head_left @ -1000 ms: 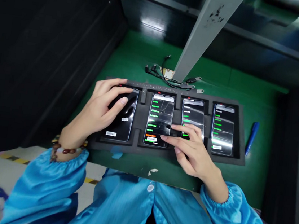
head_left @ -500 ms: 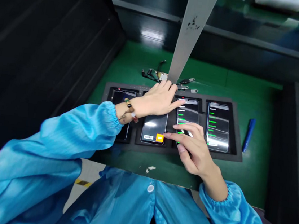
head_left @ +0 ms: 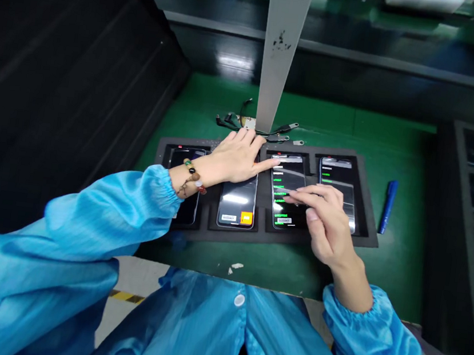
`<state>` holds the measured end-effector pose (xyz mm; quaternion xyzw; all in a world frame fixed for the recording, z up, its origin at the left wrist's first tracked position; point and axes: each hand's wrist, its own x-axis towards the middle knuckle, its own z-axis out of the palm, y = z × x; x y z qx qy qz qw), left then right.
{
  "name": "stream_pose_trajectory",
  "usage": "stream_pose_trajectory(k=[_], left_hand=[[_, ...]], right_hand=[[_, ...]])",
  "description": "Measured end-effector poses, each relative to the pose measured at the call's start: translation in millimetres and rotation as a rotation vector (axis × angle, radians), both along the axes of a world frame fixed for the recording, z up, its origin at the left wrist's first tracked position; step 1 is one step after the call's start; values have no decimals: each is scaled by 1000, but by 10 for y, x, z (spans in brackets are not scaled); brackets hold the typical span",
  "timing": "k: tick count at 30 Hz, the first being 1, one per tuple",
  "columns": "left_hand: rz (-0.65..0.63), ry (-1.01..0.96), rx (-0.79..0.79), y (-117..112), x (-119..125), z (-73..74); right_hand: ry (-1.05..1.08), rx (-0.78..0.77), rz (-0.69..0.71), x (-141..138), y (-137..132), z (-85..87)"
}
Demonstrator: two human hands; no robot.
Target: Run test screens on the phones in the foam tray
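Several smartphones lie face up in a dark foam tray (head_left: 368, 216). My left hand (head_left: 236, 157) rests spread over the upper part of the second phone (head_left: 238, 198), whose screen has an orange square at its lower right. Its thumb reaches to the top of the third phone (head_left: 282, 177), which shows green lines of text. Over that phone's middle is my right hand (head_left: 328, 226), fingers stretched out; whether the fingertips touch the glass I cannot tell. It partly hides the fourth phone (head_left: 336, 169). The first phone (head_left: 191, 209), with a dark screen, is partly behind my left wrist.
Black cables (head_left: 275, 131) with metal-ended plugs lie behind the tray, around the foot of a grey post (head_left: 275, 78). A blue marker (head_left: 387, 207) lies to the right on the green table (head_left: 399, 266). Dark walls stand at left, a black rack (head_left: 462, 240) at right.
My right hand has moved from beside the second phone's lower right corner rightward, over the third phone. My left hand stays on the second phone. The view has shifted slightly.
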<state>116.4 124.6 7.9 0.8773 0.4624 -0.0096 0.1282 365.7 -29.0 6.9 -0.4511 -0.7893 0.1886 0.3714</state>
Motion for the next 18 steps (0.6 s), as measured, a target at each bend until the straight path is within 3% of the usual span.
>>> stream_pose_trajectory(k=[4,9,14,18], left_hand=[[53,49,-11,-2,-307,34],[125,30,-14,88,-1021,155],[372,-71,-17,139,-1685,195],[597,-261,11,-181,-1878,104]], right_hand=[[14,-4,-34,13,2,0],[16,4,-31,19,-1,-2],[15,14,-49,-10,18,4],[2,36,-204,205,-24,20]])
